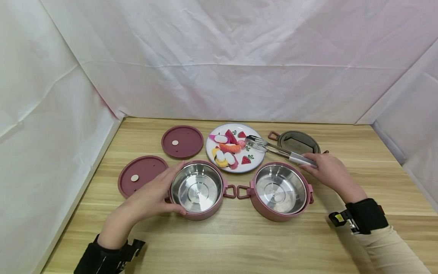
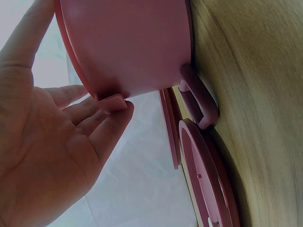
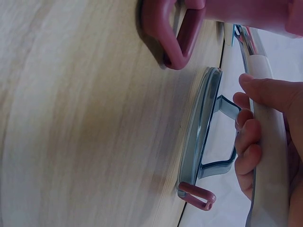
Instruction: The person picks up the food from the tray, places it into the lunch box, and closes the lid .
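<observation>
My left hand [image 1: 155, 194] grips the rim and side of the left pink pot [image 1: 224, 190], its thumb at the front and its fingers behind. In the left wrist view, a fingertip touches the small clip [image 2: 112, 102] on the pot's wall. A pair of metal tongs [image 1: 278, 150] with pale handles is in my right hand [image 1: 330, 171], the thumb along one handle and the fingers curled under. The tongs' tips are over the right side of a white plate [image 1: 236, 169] bearing toy food pieces, including an orange shrimp-like piece [image 1: 230, 148]. Nothing shows between the tips.
A second pink pot [image 1: 273, 215] with a bare steel inside stands right of the first, their handles nearly touching. Two maroon lids [image 1: 186, 142] lie at the left. Behind the right pot is a dark see-through lid [image 1: 295, 140] with a handle. White cloth walls [image 1: 222, 91] enclose the table.
</observation>
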`<state>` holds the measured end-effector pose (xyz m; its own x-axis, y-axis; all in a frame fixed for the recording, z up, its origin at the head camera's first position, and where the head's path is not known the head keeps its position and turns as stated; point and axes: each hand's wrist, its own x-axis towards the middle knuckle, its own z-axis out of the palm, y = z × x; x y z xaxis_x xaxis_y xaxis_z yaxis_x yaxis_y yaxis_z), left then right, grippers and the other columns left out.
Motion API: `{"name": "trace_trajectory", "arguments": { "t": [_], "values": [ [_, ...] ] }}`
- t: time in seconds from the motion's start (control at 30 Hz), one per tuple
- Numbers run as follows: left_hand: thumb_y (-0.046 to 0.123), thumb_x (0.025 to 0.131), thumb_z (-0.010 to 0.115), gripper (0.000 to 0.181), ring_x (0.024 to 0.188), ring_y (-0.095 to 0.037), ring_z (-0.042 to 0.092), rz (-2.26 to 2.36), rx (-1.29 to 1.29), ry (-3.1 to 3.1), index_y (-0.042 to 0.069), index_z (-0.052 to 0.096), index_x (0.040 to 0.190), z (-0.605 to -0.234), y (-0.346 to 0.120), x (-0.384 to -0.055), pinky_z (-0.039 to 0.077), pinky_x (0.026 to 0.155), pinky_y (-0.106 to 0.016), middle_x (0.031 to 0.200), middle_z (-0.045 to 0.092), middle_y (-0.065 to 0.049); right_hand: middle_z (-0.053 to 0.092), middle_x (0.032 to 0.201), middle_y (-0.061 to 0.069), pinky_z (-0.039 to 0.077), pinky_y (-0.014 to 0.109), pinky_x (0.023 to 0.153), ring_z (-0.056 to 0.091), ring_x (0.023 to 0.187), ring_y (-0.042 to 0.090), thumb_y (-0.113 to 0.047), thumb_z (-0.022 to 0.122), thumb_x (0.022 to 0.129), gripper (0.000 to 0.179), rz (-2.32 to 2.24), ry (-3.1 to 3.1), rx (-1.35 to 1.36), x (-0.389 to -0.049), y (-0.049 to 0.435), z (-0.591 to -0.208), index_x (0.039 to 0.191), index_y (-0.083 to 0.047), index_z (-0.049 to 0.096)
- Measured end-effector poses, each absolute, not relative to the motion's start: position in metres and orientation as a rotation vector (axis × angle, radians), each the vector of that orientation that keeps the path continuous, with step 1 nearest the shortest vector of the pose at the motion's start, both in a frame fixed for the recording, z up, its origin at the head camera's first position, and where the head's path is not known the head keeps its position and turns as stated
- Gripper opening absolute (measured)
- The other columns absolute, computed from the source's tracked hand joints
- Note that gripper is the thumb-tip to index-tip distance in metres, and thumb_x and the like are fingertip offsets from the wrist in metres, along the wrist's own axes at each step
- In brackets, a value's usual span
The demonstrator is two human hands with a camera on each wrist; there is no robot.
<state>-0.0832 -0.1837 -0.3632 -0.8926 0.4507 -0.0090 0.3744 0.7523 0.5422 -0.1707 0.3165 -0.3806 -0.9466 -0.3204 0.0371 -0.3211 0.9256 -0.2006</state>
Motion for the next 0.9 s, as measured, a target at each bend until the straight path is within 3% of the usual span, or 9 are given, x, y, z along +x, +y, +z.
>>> {"name": "trace_trajectory", "arguments": {
  "t": [0.53, 0.9],
  "values": [
    [0.059, 0.065, 0.084, 0.124, 0.141, -0.034, 0.045, 0.820, 0.658, 2.805, 0.028, 0.012, 0.161, -0.3644, -0.1853, -0.0829, 0.047, 0.107, -0.056, 0.159, 0.036, -0.009, 0.059, 0.061, -0.002, 0.034, 0.029, 0.055, 0.046, 0.056, 0.013, -0.025, 0.070, 0.093, 0.041, 0.304, -3.069, 0.521, -0.1700, 0.3153, -0.3789, 0.123, 0.002, 0.066],
    [0.059, 0.065, 0.085, 0.124, 0.140, -0.033, 0.045, 0.846, 0.671, 2.797, 0.026, 0.014, 0.161, -0.3654, -0.1854, -0.0841, 0.047, 0.108, -0.055, 0.158, 0.038, -0.009, 0.064, 0.068, 0.001, 0.032, 0.028, 0.050, 0.045, 0.056, 0.012, -0.024, 0.071, 0.092, 0.034, 0.244, -3.003, 0.547, -0.1677, 0.3164, -0.3793, 0.118, -0.004, 0.069]
  ]
}}
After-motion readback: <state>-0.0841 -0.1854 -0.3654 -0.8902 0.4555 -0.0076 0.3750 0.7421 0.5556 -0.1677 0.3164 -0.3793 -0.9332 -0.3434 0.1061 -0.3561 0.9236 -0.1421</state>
